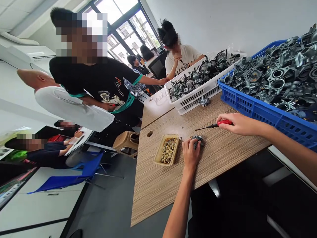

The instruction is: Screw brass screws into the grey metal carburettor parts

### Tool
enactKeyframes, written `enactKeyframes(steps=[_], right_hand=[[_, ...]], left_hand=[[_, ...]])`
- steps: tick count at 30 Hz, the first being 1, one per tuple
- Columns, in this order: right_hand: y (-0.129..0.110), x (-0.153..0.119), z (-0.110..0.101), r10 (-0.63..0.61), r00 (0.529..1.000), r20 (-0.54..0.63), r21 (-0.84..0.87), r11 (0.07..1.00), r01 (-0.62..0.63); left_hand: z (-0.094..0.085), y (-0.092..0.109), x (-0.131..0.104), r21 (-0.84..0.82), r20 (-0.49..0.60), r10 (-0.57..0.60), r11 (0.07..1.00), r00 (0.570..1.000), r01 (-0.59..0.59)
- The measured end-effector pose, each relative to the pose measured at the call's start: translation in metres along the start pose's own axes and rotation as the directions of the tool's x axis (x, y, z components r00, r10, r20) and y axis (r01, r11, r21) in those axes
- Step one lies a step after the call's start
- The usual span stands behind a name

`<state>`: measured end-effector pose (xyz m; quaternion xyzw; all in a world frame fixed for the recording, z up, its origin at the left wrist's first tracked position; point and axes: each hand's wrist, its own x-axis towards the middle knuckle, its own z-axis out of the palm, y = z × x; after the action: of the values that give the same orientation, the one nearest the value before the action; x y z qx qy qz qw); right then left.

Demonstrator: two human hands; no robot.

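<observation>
Here's the tub [161, 145] on the table [153, 195], brass bits [168, 151] heaped inside; just right, the left hand [190, 152] grips a carburetor [199, 142] low over the wood. Behind, a loaded white crate [195, 101]. Then the screwdriver [213, 126], red handle clasped in the right hand [238, 124], tip leftward, the heaped blue crate [250, 107] beside it.

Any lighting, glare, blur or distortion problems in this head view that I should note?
Head view: the windows burn out to white in places; the tabletop shows a pale sheen near the white basket; the space below its near edge is almost black. Same head view: the room leans strongly; left hand, right hand and screwdriver look fairly sharp.
</observation>
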<state>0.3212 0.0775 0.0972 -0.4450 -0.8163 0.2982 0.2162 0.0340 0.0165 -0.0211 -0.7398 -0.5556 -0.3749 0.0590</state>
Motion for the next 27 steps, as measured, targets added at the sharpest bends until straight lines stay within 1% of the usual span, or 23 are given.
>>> enactKeyframes(steps=[2, 4, 7, 13, 19, 24, 27], right_hand=[[-0.013, -0.007, -0.009, -0.024, 0.998, 0.052, -0.014, 1.0, 0.025], [-0.021, -0.011, -0.011, -0.017, 0.996, 0.093, -0.042, 0.999, 0.02], [-0.028, -0.015, -0.008, -0.002, 0.992, 0.122, -0.077, 0.997, 0.011], [-0.036, -0.015, -0.002, -0.035, 0.984, 0.176, -0.11, 0.992, 0.055], [-0.038, -0.016, 0.0, -0.085, 0.987, 0.135, -0.152, 0.983, 0.105], [-0.04, -0.017, 0.002, -0.148, 0.983, 0.11, -0.168, 0.972, 0.165], [-0.039, -0.018, 0.001, -0.163, 0.983, 0.083, -0.184, 0.967, 0.176]], left_hand=[[-0.001, 0.001, 0.001, 0.009, -0.003, 0.001, 1.0, 1.0, -0.001], [-0.002, 0.002, 0.001, 0.018, -0.009, 0.009, 1.0, 1.0, -0.009], [-0.003, 0.004, 0.002, 0.019, -0.025, 0.029, 0.999, 0.999, -0.029], [-0.004, 0.005, 0.003, -0.006, -0.057, 0.058, 0.998, 0.997, -0.058], [-0.004, 0.005, 0.002, -0.019, -0.047, 0.036, 0.999, 0.998, -0.037], [-0.005, 0.004, 0.001, -0.023, -0.004, 0.001, 1.0, 1.0, -0.002], [-0.004, 0.004, 0.001, -0.013, 0.006, -0.008, 1.0, 1.0, 0.008]])
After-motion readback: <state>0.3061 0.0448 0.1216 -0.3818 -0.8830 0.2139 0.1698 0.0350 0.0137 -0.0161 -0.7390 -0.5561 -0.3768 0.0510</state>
